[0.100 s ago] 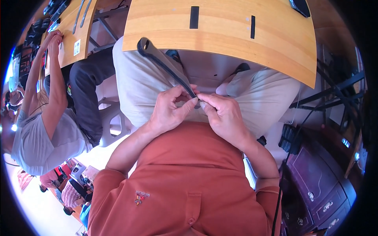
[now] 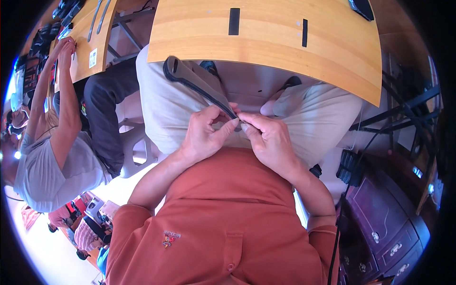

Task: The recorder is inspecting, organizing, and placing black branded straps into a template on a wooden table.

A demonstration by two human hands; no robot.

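Rust-red cloth of the shirt [image 2: 228,185] fills the near part of the view, with the forearms [image 2: 159,178] rising on either side of it, elbows bent and out. Ahead, over the lap, the left hand [image 2: 204,134] and right hand [image 2: 273,138] meet almost tip to tip, turned inward. Each pinches thumb and fingers on the lower end of a dark strip [image 2: 200,90]; the tip itself is mostly hidden between them. From there the strip slants up and left to a looped free end, in front of the left trouser leg [image 2: 159,107] and just beside the near edge of the table [image 2: 270,28]. That free end has just swung slightly down and left, while the hands have hardly moved. I take it as a small finger adjustment, with the work staying at the pinched end. Farther off, black patches [image 2: 234,21] mark the tabletop, and a co-worker [image 2: 61,175] sits to the left.
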